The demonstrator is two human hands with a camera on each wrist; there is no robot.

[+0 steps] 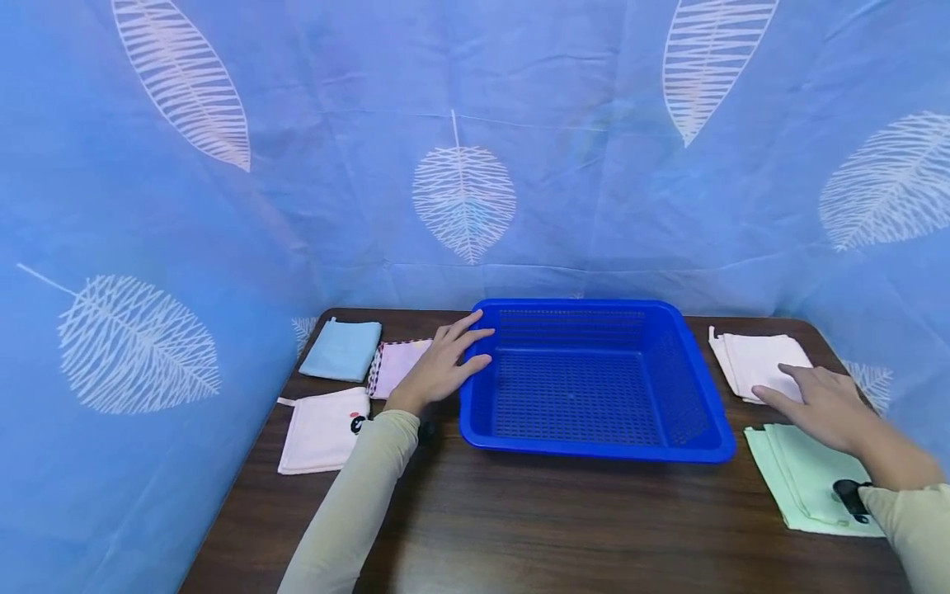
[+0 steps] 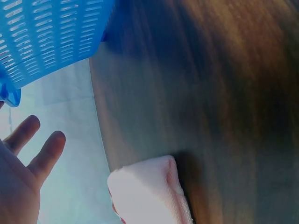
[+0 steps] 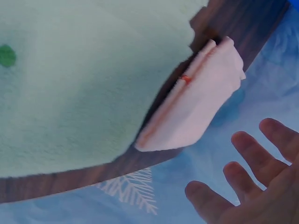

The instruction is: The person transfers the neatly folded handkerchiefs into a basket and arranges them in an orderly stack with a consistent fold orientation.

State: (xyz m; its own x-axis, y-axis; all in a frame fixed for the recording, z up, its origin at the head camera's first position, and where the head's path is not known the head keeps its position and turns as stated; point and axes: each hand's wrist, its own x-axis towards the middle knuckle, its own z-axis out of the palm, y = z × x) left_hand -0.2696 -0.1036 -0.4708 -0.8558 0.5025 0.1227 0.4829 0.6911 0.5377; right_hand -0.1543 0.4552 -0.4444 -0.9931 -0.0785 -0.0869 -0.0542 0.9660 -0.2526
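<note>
A blue plastic basket (image 1: 571, 453) with perforated walls stands on the dark wooden table. My left hand (image 1: 444, 363) is at its left rim, fingers spread and reaching over the edge. In the left wrist view the hand's fingers appear beside the basket wall (image 2: 56, 37). My right hand (image 1: 827, 408) hovers over the right side of the table with its fingers spread. It overlaps a folded white towel (image 1: 757, 355) in the head view. Nearer me, a folded light green towel (image 1: 801, 470) lies below the right wrist. Nothing is held in either hand.
On the left lie a folded light blue towel (image 1: 341, 351), a lilac towel with a checkered edge (image 1: 397, 363) and a white towel with a small printed face (image 1: 319, 433). A blue leaf-patterned curtain (image 1: 564, 190) hangs behind the table.
</note>
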